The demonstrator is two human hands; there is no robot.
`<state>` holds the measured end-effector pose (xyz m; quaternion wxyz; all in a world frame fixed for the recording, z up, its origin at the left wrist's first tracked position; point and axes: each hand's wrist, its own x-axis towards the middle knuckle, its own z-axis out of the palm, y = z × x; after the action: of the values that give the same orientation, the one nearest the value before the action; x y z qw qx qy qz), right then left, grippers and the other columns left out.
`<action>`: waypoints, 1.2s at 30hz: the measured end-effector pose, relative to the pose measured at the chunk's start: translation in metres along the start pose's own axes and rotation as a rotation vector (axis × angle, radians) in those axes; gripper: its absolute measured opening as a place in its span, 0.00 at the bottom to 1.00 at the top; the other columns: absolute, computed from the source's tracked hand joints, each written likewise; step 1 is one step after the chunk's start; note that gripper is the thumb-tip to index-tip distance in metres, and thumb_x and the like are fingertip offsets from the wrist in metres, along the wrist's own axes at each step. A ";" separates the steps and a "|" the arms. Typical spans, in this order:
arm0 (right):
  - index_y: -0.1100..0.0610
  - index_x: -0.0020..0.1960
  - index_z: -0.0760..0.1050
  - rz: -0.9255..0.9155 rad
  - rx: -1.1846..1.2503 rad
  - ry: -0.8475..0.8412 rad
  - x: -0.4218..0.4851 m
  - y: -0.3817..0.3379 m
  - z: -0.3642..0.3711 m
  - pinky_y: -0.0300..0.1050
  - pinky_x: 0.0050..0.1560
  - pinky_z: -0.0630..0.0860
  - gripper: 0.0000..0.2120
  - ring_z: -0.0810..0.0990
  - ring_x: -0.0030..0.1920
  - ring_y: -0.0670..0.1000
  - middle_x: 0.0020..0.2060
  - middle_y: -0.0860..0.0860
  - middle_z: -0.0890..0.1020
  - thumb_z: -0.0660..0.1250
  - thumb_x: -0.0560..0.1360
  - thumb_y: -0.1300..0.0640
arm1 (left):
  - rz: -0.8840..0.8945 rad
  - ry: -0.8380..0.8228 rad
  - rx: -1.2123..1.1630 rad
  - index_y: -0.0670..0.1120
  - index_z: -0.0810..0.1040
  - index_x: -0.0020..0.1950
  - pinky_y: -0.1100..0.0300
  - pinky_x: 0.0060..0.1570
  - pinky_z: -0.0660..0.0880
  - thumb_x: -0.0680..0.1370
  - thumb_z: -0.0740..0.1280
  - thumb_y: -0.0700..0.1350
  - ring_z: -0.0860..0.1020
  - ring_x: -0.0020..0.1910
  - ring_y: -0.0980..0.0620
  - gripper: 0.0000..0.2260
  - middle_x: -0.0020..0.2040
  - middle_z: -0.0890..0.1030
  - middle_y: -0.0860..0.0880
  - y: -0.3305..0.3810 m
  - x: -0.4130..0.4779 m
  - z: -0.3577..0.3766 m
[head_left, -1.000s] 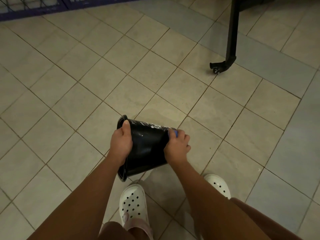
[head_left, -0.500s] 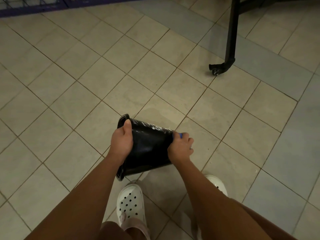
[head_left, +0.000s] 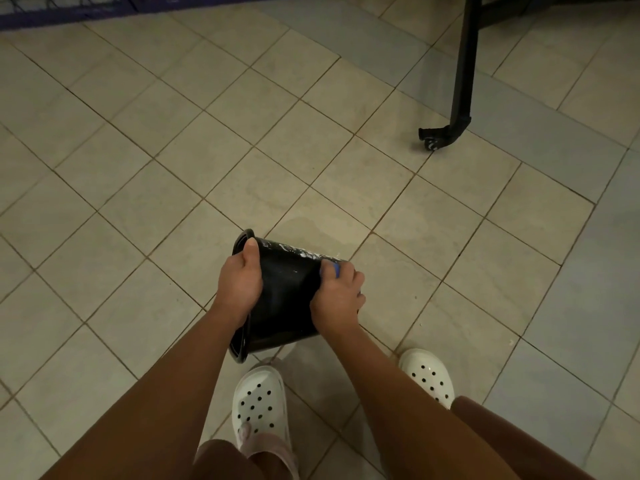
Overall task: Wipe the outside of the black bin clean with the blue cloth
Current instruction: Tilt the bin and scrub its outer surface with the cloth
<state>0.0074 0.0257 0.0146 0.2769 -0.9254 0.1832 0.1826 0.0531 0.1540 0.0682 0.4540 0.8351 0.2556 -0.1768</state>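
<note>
glossy black plastic bin (head_left: 287, 299), matt floor tiles (head_left: 242, 109), perforated white clogs (head_left: 260, 403)

Setting: indoors, on a tiled floor (head_left: 166, 174). It looks like a home or utility area, and we cannot narrow it further. Square beige tiles with brown grout lie all around the left grip (head_left: 239, 282) and right grip (head_left: 337, 296). A band of grey-blue tiles (head_left: 554, 143) crosses ahead and right of the right grip. Well apart in that direction, a black metal leg (head_left: 462, 64) ends in a small caster (head_left: 429, 140). Far ahead of the left grip, a purple metal grille (head_left: 69, 12) edges the floor. Nearer than the grips we note white perforated clogs (head_left: 259, 407), casual footwear. Light is dim.
</note>
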 end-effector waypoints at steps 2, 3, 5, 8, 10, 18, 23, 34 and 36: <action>0.50 0.70 0.60 -0.006 -0.019 -0.021 0.013 0.008 -0.004 0.57 0.62 0.63 0.26 0.58 0.63 0.57 0.65 0.55 0.60 0.59 0.74 0.62 | -0.002 -0.015 0.003 0.43 0.78 0.56 0.44 0.59 0.75 0.84 0.49 0.59 0.79 0.52 0.41 0.25 0.49 0.81 0.41 0.001 -0.001 -0.001; 0.50 0.69 0.62 0.048 -0.016 -0.049 0.020 0.017 -0.009 0.57 0.61 0.63 0.24 0.59 0.63 0.57 0.65 0.55 0.61 0.58 0.74 0.63 | -0.001 -0.027 0.007 0.42 0.78 0.59 0.44 0.61 0.75 0.83 0.49 0.59 0.79 0.54 0.42 0.26 0.51 0.81 0.42 0.001 -0.001 -0.001; 0.50 0.68 0.64 0.200 -0.009 -0.085 0.025 0.036 -0.015 0.56 0.59 0.65 0.24 0.61 0.62 0.57 0.64 0.55 0.63 0.59 0.74 0.62 | 0.011 -0.033 0.016 0.41 0.79 0.61 0.45 0.61 0.74 0.83 0.49 0.60 0.79 0.55 0.43 0.28 0.52 0.81 0.42 0.001 0.000 0.001; 0.52 0.70 0.60 0.221 -0.058 -0.066 0.011 0.030 -0.010 0.56 0.60 0.67 0.27 0.61 0.62 0.57 0.64 0.55 0.62 0.63 0.73 0.62 | 0.030 -0.029 0.043 0.39 0.79 0.58 0.50 0.56 0.74 0.84 0.49 0.59 0.79 0.53 0.42 0.28 0.51 0.81 0.41 0.002 0.003 0.002; 0.52 0.70 0.59 0.098 -0.033 -0.012 0.004 0.014 -0.003 0.57 0.61 0.66 0.27 0.60 0.63 0.58 0.65 0.56 0.61 0.61 0.73 0.61 | 0.031 -0.037 0.051 0.40 0.79 0.59 0.48 0.58 0.74 0.84 0.49 0.59 0.79 0.53 0.42 0.28 0.51 0.81 0.41 0.002 0.003 0.001; 0.50 0.68 0.64 0.283 0.040 -0.079 0.022 0.027 -0.014 0.56 0.59 0.67 0.23 0.61 0.62 0.57 0.64 0.55 0.63 0.59 0.74 0.63 | 0.030 -0.026 0.027 0.41 0.79 0.57 0.47 0.59 0.75 0.84 0.49 0.59 0.79 0.52 0.43 0.27 0.50 0.81 0.41 0.002 0.002 0.002; 0.53 0.70 0.58 0.136 -0.029 -0.015 0.000 -0.005 -0.002 0.57 0.62 0.66 0.28 0.59 0.64 0.58 0.65 0.56 0.59 0.63 0.72 0.62 | 0.031 -0.006 0.013 0.39 0.78 0.61 0.46 0.59 0.75 0.84 0.49 0.57 0.78 0.55 0.41 0.26 0.52 0.81 0.40 0.001 0.003 0.001; 0.54 0.66 0.64 0.111 -0.068 -0.043 0.014 0.017 -0.002 0.58 0.59 0.67 0.22 0.61 0.61 0.58 0.63 0.56 0.62 0.60 0.73 0.63 | 0.029 -0.028 0.026 0.44 0.78 0.54 0.49 0.57 0.75 0.84 0.50 0.58 0.79 0.52 0.43 0.23 0.48 0.81 0.43 -0.003 0.004 0.001; 0.53 0.66 0.65 0.056 -0.064 -0.043 0.019 0.018 -0.004 0.58 0.58 0.66 0.22 0.60 0.60 0.58 0.63 0.56 0.62 0.59 0.72 0.64 | 0.022 -0.023 0.022 0.45 0.76 0.53 0.50 0.56 0.74 0.84 0.50 0.58 0.78 0.52 0.45 0.22 0.46 0.80 0.45 -0.002 0.002 0.000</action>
<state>0.0174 0.0052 0.0011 0.2461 -0.9241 0.1971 0.2161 0.0532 0.1552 0.0654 0.4498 0.8407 0.2390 -0.1841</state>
